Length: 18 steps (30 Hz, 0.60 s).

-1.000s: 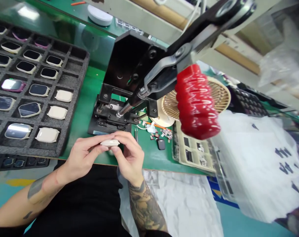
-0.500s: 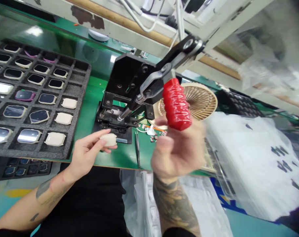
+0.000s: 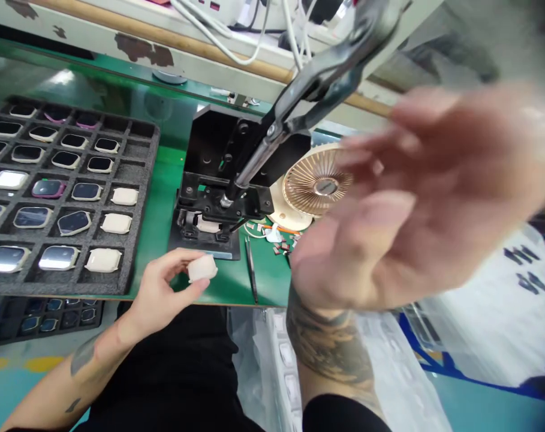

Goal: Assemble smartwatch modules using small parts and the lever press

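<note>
Clock read from the pale case, twelve facing away from you.

Your right hand: nearest, towards two to three o'clock, raised and blurred; fingers parted and loosely bent, nothing visible in the palm.

Your left hand: at eight o'clock, pinching the pale case between thumb and fingers.

Pale case: one, small, rounded rectangle, held slightly tilted above the bench edge. Judged light and stiff; its smooth faces may slip and mark. Best taken by the opposite side edges, as you have it, leaving the broad faces untouched.

Green bench: smooth, hard, a little glossy, under the case.

Tweezers: one pair, three o'clock, lying on the bench, pointing away from you.

Black press: twelve o'clock, standing just beyond your left hand; a pale piece sits in its lower fixture.

Grey foam tray: ten o'clock, compartments bearing dark-faced watches and pale cases.

Small loose parts: two to three o'clock, scattered near the fan.

Fan: two o'clock, gold-coloured grille, partly behind your right hand.

Shelf: eleven to one o'clock, farthest, paint chipped, white cables hanging over its edge.
</note>
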Each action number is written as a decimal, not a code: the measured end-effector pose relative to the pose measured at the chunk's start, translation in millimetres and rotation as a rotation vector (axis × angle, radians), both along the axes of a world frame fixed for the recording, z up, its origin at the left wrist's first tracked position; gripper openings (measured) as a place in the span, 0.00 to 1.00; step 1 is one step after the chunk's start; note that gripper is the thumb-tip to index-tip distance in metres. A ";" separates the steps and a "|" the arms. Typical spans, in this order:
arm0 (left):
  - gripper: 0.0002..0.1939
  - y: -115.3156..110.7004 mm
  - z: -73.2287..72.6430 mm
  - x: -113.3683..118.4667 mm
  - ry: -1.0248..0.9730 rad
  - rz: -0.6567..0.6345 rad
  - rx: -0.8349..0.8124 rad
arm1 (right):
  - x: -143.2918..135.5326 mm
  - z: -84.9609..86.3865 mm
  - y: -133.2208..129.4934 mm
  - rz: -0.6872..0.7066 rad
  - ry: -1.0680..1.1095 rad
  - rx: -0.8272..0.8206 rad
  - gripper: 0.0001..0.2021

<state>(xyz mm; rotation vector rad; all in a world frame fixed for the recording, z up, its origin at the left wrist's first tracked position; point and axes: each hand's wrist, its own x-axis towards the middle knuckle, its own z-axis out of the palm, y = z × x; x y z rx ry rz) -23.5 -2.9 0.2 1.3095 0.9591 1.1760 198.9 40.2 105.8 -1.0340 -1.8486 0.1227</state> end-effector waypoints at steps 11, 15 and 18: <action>0.23 -16.8 4.9 -19.2 0.360 0.127 0.411 | -20.6 -101.7 20.5 0.066 -0.490 -0.266 0.20; 0.26 -21.1 13.3 -17.6 0.461 0.187 0.542 | -21.7 -99.8 26.5 0.053 -0.393 -0.335 0.17; 0.26 -13.9 16.3 -13.8 0.677 0.291 0.631 | -12.0 -93.2 0.0 0.093 -0.218 -0.256 0.22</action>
